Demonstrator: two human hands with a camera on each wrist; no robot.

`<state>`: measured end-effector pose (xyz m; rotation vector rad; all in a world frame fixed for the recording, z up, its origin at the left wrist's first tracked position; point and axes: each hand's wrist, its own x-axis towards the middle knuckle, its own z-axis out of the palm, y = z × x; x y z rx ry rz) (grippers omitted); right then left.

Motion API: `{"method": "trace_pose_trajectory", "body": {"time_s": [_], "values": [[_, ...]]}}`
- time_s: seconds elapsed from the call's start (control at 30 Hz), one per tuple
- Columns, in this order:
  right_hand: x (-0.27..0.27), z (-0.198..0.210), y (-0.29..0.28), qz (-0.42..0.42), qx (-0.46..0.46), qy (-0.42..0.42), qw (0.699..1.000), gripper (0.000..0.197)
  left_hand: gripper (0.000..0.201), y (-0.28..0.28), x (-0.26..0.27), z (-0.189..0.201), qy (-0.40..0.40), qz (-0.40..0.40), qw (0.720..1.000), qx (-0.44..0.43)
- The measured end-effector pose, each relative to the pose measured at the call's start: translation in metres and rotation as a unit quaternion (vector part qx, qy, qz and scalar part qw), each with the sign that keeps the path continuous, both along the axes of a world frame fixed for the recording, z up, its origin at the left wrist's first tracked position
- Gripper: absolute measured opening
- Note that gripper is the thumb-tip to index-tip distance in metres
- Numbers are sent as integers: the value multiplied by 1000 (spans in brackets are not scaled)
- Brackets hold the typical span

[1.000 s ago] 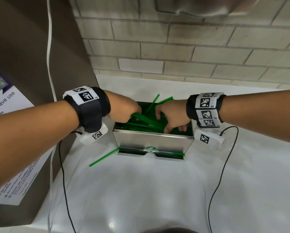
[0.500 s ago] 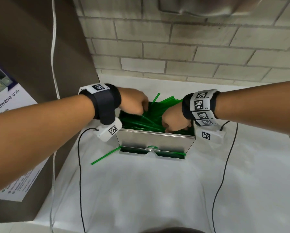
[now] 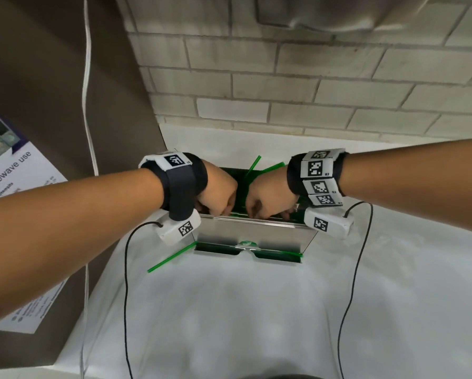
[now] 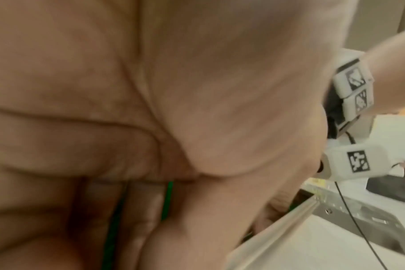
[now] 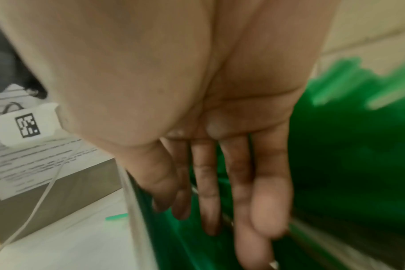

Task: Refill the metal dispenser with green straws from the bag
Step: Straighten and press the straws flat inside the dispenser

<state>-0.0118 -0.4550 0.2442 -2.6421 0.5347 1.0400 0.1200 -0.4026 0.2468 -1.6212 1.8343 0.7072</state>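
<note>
The metal dispenser (image 3: 254,232) stands on the white counter by the brick wall, its top open and green straws (image 3: 252,166) poking up at the back. Both hands reach down into it side by side, close to the front wall. My left hand (image 3: 218,198) looks curled like a fist; in the left wrist view thin green straws (image 4: 166,201) run between its fingers and thumb. My right hand (image 3: 265,203) has straight fingers (image 5: 207,182) pressing down among the mass of green straws (image 5: 347,164). More straws show in the dispenser's bottom slot (image 3: 278,253). No bag is in view.
One loose straw (image 3: 172,257) lies on the counter (image 3: 229,310) by the dispenser's lower left corner. A brown appliance with a paper notice (image 3: 10,170) fills the left side. Black sensor cables (image 3: 125,269) trail over the counter from both wrists.
Both hands have drawn together and dropped lower toward the dispenser's front wall. The fanned-out straws seen earlier now lie lower, with only two tips standing up at the back.
</note>
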Motion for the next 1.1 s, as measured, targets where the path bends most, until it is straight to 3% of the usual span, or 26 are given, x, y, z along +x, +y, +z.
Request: {"method": "trace_pose_trajectory", "body": {"time_s": [0.13,0.3,0.4,0.57,0.7,0.83,0.93,1.03,1.1], "values": [[17,14,-8,85,-128,-136,979,19,18,-1,14,0,50,20,997,-55],[24,-2,-10,56,-158,-52,985,32,28,2,31,8,37,8,999,7],[28,-2,-6,28,-168,-76,983,28,26,6,33,10,42,4,999,-1],[29,26,-4,69,-244,-116,960,26,21,6,42,10,84,34,994,-68],[23,54,-8,59,-291,-53,953,25,14,9,41,3,139,42,981,-132],[11,73,-24,-2,-217,-13,976,29,14,12,36,3,161,22,979,-119],[2,78,-36,-111,-83,-95,986,21,10,14,45,19,169,62,969,-168],[-2,72,-32,-222,107,-215,945,12,10,21,65,32,136,114,957,-229],[-3,55,-22,-233,143,-225,935,13,17,29,79,32,83,147,956,-240]]}}
